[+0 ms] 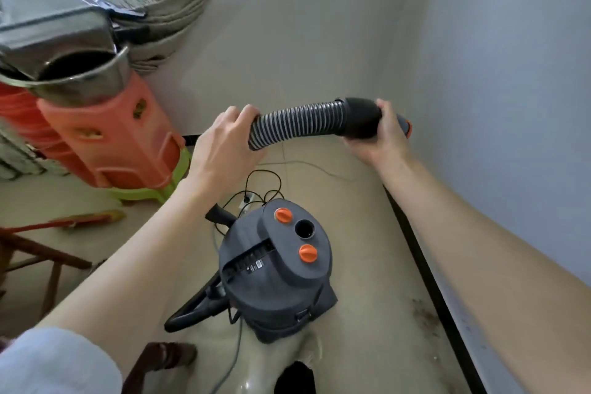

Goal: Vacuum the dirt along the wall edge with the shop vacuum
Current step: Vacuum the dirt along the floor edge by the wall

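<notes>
Gripping the hose [297, 125] with left hand [224, 150] and right hand [380, 137] clamped around it, we should aim its end low toward the dirt [423, 317] beside the baseboard [415, 240].

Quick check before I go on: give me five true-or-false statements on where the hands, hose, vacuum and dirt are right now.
1. Both hands hold the hose. True: the left hand grips the ribbed part and the right hand grips the black cuff end.
2. The hose end is plugged into the vacuum. False: the round port on top is open.
3. Dirt lies by the dark baseboard on the right. True.
4. The vacuum's knobs are blue. False: orange.
5. The hose tip touches the dirt. False: it is held up in the air, away from it.
</notes>
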Demonstrator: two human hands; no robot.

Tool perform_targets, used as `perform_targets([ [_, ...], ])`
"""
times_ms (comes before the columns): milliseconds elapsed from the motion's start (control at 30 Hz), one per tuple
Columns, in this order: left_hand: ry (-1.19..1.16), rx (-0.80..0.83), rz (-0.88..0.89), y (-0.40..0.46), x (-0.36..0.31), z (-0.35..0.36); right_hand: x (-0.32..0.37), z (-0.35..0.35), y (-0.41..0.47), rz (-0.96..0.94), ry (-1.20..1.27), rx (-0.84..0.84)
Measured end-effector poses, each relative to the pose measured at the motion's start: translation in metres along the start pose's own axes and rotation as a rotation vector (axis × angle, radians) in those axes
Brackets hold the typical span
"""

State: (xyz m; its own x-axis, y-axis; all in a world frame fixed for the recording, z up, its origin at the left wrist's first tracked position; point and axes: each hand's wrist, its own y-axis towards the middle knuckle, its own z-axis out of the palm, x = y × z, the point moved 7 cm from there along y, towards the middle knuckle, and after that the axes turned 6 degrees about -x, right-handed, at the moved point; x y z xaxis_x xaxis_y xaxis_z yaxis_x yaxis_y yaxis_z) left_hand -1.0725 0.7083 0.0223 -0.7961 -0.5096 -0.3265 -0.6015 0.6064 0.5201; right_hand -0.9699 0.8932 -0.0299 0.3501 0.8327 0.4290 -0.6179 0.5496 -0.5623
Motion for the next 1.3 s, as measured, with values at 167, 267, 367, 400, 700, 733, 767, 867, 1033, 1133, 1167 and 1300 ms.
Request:
perform_targets([
  [167,-0.271,0.461,-0.157,-0.058,0.009,-0.026,-0.027,0.0,-0.063,0.059,-0.092,-0.018],
  [267,-0.351,0.657,-0.196,-0.098,0.028,-0.02,-0.032,-0.004,-0.089,0.021,-0.14,-0.011],
  [367,-0.339,0.754,-0.202,-0.131,0.042,-0.012,-0.03,-0.007,-0.11,0.0,-0.129,0.004],
  [400,-0.344,0.767,-0.206,-0.14,0.046,-0.01,-0.028,-0.009,-0.116,-0.011,-0.121,0.008],
  [700,-0.158,0.405,0.032,-0.143,0.054,-0.057,-0.011,-0.069,-0.17,-0.15,-0.22,-0.178],
  [733,-0.108,0.34,0.072,-0.137,0.047,-0.07,-0.007,-0.074,-0.178,-0.168,-0.215,-0.199],
  [767,-0.063,0.277,0.105,-0.132,0.04,-0.081,-0.002,-0.079,-0.185,-0.188,-0.203,-0.204],
  [867,0.014,0.146,0.19,-0.12,0.014,-0.11,0.006,-0.088,-0.213,-0.224,-0.095,-0.177],
  [1033,-0.01,0.283,0.297,-0.156,-0.049,-0.122,0.007,-0.118,-0.255,-0.246,0.025,-0.183],
  [1133,0.022,0.388,0.343,-0.193,-0.082,-0.114,0.015,-0.153,-0.281,-0.244,0.011,-0.233],
  [1167,0.036,0.412,0.368,-0.205,-0.093,-0.112,0.018,-0.165,-0.29,-0.226,0.061,-0.237],
  [1300,0.041,0.493,0.479,-0.261,-0.143,-0.108,0.036,-0.219,-0.338,-0.27,0.015,-0.277],
])
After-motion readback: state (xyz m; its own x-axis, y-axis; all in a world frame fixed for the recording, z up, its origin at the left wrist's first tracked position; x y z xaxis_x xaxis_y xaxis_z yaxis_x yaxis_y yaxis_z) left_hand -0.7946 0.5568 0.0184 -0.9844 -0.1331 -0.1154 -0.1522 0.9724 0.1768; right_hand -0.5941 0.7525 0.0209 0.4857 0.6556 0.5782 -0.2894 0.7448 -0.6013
